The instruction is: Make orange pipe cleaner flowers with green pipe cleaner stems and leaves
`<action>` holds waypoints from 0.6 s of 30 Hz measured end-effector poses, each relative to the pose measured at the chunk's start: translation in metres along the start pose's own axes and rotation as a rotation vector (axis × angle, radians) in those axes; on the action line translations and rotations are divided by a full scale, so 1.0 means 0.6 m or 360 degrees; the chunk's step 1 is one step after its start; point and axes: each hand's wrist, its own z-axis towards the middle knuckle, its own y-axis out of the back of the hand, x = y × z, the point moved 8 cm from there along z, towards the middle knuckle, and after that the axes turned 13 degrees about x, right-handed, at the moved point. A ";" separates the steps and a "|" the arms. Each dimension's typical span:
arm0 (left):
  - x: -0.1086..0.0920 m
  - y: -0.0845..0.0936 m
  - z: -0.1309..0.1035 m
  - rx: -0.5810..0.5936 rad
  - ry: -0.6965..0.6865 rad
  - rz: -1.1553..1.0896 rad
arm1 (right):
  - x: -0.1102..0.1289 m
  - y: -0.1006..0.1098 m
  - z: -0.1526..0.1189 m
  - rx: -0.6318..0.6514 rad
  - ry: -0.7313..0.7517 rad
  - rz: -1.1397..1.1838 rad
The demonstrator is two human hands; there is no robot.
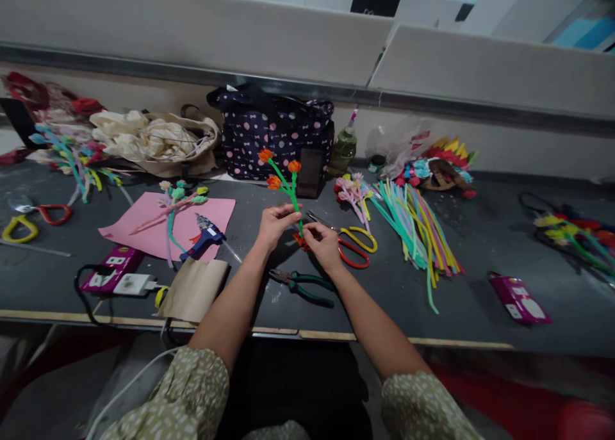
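Upright between my hands stands a pipe cleaner flower (293, 189) with a green branching stem and three orange heads. My left hand (277, 225) pinches the stem from the left, partway down. Lower on the same stem, the fingers of my right hand (323, 243) are closed. Beneath them, a small orange piece (301, 241) shows partly behind my right fingers; I cannot tell whether it is joined to the stem. Pliers with dark green handles (302, 284) lie on the table just in front of my hands. Scissors with red and yellow handles (353, 246) rest right beside my right hand.
Bundled pipe cleaners (418, 228) lie to the right, with a purple packet (519, 299) beyond. On the left are a blue glue gun (206, 235), pink paper (139, 216), a power strip (115, 270) and brown cardboard (196, 289). A polka-dot bag (273, 132) and phone (310, 171) stand behind.
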 end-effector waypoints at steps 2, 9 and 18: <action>0.000 -0.001 0.000 0.0009 0.0005 -0.0003 | 0.000 0.000 0.000 -0.0002 0.0007 -0.0004; 0.000 -0.003 0.000 0.0033 0.0044 0.0014 | -0.001 0.000 0.001 0.0017 -0.0010 0.0019; -0.001 -0.002 -0.001 0.0056 0.0048 0.0015 | -0.007 -0.004 0.004 0.0072 -0.0018 0.0181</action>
